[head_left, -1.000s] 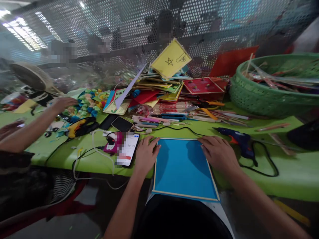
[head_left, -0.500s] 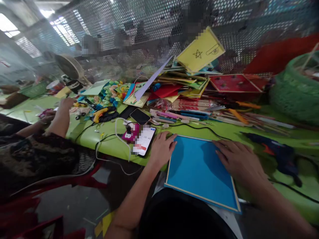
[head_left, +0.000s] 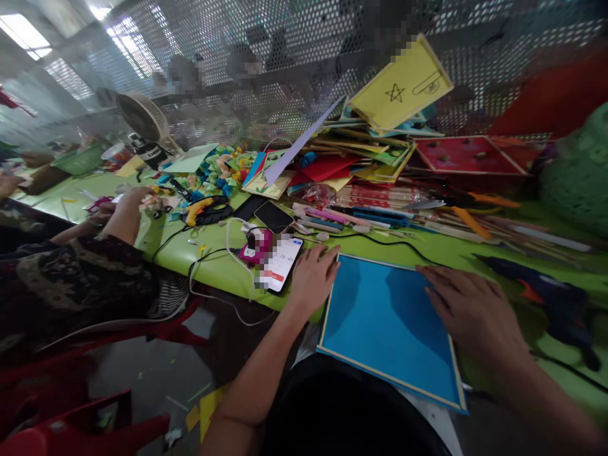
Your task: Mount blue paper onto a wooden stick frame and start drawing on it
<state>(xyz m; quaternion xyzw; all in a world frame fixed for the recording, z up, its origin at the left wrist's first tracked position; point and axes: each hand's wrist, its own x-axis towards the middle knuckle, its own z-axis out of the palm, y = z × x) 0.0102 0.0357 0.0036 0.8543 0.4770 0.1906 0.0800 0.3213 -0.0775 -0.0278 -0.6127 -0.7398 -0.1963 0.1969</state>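
A blue rectangular sheet [head_left: 380, 316] edged with thin pale wooden strips lies in front of me, its near end over my lap. My left hand [head_left: 313, 275] rests at its upper left corner, fingers stretched along the edge strip. On the opposite side, my right hand [head_left: 475, 307] lies with fingers spread over the upper right corner and right edge. Left of my left hand is a lit smartphone [head_left: 281, 269] beside a magenta power socket [head_left: 256, 248]. A dark glue gun [head_left: 546, 297] with an orange trigger lies to the right of my right hand.
Behind the sheet lie pens and sticks [head_left: 351, 218], orange-handled scissors [head_left: 470, 221] and a pile of coloured cards [head_left: 351, 158]. Cables [head_left: 380, 242] cross the green table [head_left: 213, 272]. At left, another person's hand [head_left: 130, 206] works near folded paper bits [head_left: 228, 168].
The view has turned slightly left, so things appear shifted right. Both my hands keep to the same edges of the blue sheet. The other person's hand remains over the table.
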